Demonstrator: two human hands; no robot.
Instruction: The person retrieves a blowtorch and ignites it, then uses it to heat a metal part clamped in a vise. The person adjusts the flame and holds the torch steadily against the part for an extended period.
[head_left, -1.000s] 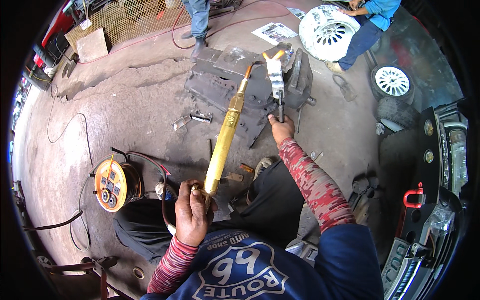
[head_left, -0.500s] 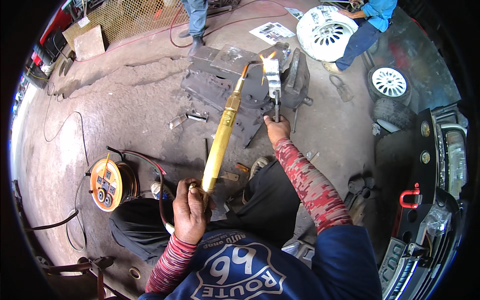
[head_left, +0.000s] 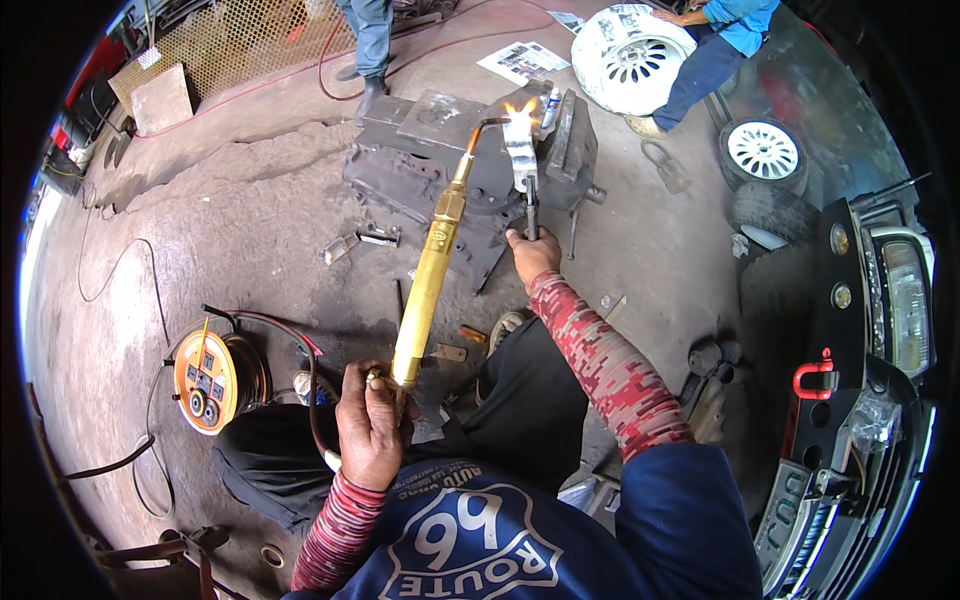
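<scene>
My left hand [head_left: 370,428] is closed around the lower end of a brass gas torch [head_left: 428,285], which points up and away from me. At the torch's bent copper tip, orange flame [head_left: 520,110] spreads over the far end of a flat metal piece [head_left: 520,150]. Locking pliers [head_left: 532,205] clamp the near end of that piece, and my right hand [head_left: 535,258] grips their handles. Behind the metal piece stands a big dark bench vise [head_left: 430,140] on a metal base. A hose [head_left: 312,380] runs close to my left wrist.
An orange cable reel [head_left: 208,378] lies to my left. A vehicle's front bumper [head_left: 830,430] with a red shackle [head_left: 813,375] is close on the right. Beyond the vise, one person [head_left: 368,40] stands, and another [head_left: 715,50] sits beside a paper-masked wheel [head_left: 635,60].
The view has shifted slightly, so most things sit a little farther left. The metal piece now tilts with its top to the left, and the flame spreads over its top edge.
</scene>
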